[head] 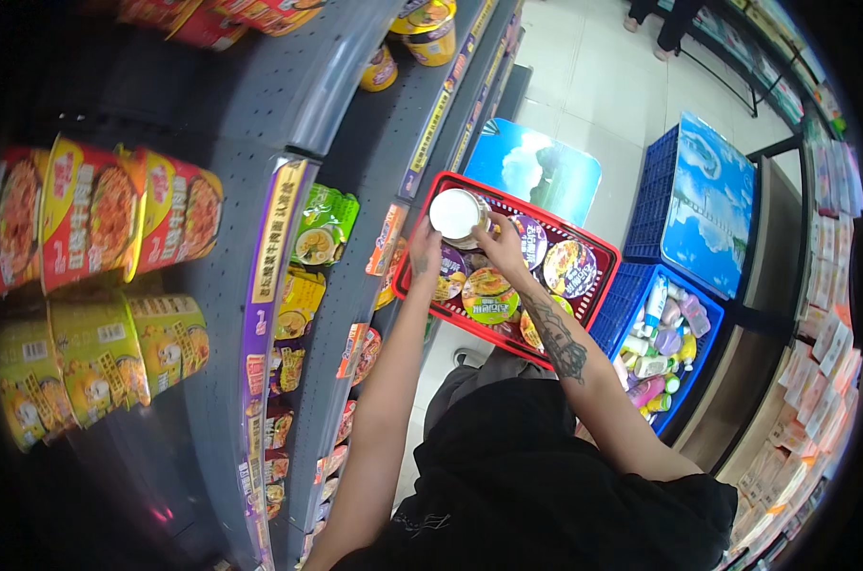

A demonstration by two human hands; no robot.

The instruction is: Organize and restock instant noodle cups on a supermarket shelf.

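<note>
Both hands are at an upturned noodle cup (454,214), its white round base facing up, over the far left corner of a red plastic basket (560,224). My left hand (424,253) grips its left side. My right hand (501,244) holds its right side with bent fingers. Inside the basket stand several instant noodle tubs with printed lids: a purple one (531,239), a green one (491,303) and a dark-edged one (570,268). Another purple tub (449,275) lies below the cup. My right forearm partly covers a yellow-green tub (535,330).
Grey metal shelving (260,121) runs along my left, with red noodle tubs (103,214), green noodle tubs (99,360) and bagged noodles (324,225). A sky-printed board (503,157) lies beyond the basket. At right is a blue crate (713,335) of bottles. Someone's legs (674,32) show far off.
</note>
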